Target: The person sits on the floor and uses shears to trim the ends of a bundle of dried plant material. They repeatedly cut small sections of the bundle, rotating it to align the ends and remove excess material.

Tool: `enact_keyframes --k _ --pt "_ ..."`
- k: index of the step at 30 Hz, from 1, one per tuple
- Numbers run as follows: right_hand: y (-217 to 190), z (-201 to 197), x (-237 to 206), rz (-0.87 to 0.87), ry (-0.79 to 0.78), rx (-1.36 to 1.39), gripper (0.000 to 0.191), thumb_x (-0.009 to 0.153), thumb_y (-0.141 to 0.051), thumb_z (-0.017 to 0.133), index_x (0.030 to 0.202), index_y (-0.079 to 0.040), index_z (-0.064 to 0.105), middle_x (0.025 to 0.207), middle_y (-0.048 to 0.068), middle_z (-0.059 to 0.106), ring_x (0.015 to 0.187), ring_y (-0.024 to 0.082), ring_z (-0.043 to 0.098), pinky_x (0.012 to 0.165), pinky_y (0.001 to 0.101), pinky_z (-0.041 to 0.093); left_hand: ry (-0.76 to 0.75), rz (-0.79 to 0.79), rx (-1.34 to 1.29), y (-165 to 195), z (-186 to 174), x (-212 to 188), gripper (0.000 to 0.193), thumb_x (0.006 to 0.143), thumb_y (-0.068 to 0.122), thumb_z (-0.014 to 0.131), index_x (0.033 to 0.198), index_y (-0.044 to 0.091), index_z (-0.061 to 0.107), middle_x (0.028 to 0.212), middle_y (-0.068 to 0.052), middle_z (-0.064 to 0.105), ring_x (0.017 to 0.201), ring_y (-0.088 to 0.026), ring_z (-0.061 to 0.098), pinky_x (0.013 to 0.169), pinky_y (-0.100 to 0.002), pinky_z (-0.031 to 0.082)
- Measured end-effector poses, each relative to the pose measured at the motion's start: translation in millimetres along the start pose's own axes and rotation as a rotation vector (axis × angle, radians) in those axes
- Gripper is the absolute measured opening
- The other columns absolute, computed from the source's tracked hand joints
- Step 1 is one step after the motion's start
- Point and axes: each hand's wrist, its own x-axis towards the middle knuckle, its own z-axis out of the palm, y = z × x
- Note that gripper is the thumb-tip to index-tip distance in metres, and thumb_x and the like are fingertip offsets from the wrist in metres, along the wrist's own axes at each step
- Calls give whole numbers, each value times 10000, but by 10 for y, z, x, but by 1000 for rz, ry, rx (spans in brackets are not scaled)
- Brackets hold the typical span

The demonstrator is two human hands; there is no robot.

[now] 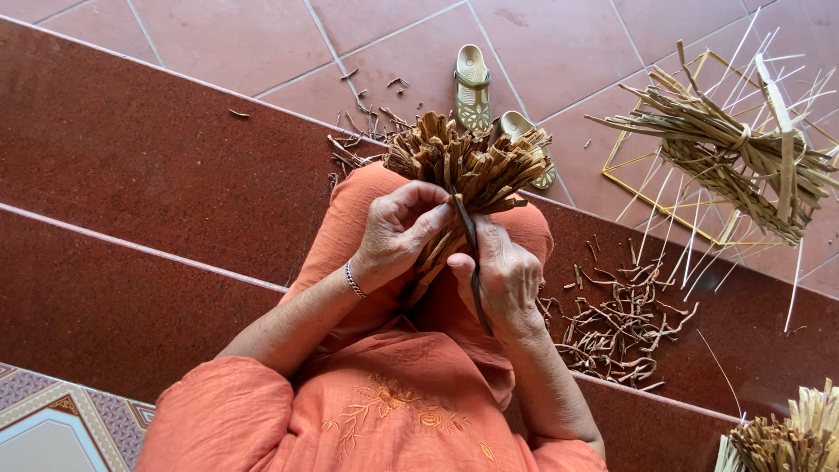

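Currently both hands on the bundle of dry brown strips (468,162), which sits on the lap, fanned end pointing away. Left hand (398,232) is wrapped around the bundle's neck. Right hand (505,275) pinches a thin dark strip (472,262) that runs across the neck. To do it well: keep the left grip firm so the strips don't splay, hold the dark strip taut. Both wrists bent inward, forearms converging over the knees. Loose trimmings (616,323) lie on the step on the right.
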Motion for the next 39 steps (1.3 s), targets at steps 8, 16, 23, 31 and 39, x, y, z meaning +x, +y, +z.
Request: enact_keyframes --k 8,16,23,31,39 --pt "228 45 16 217 104 259 747 1047 -656 272 1232 -45 660 621 -11 564 489 77 569 473 295 467 -9 257 146 67 -39 -57 153 1036 61 653 1172 -11 657 1056 -42 710 898 -64 671 786 -200 589" --pt "-122 -243 184 66 91 383 731 1053 -672 385 1294 -26 630 735 -1 513 603 102 518 525 289 448 274 242 -3 67 -475 4 233 1037 89 682 1245 33 593 991 -3 632 750 -35 620 640 -171 532" --pt "-318 -137 200 -179 -156 235 654 1141 -598 414 1274 12 611 903 156 684 743 268 688 623 388 555 180 355 102 43 -485 152 169 1091 24 648 1258 11 630 1123 -44 638 992 -91 656 886 -243 580" --pt "-83 101 360 320 -329 418 772 1023 -665 294 1236 -17 655 651 105 617 570 207 648 545 370 521 196 173 -251 -8 -483 87 114 1085 32 521 1181 45 583 1179 -61 699 1057 -102 661 977 -267 547" --pt "-230 -122 380 123 -187 428 743 1082 -651 358 1377 -8 584 910 153 653 799 267 688 710 387 548 49 137 -191 -91 -361 63 166 1088 41 561 1240 -5 609 1147 -20 678 1076 -90 648 1010 -259 549"
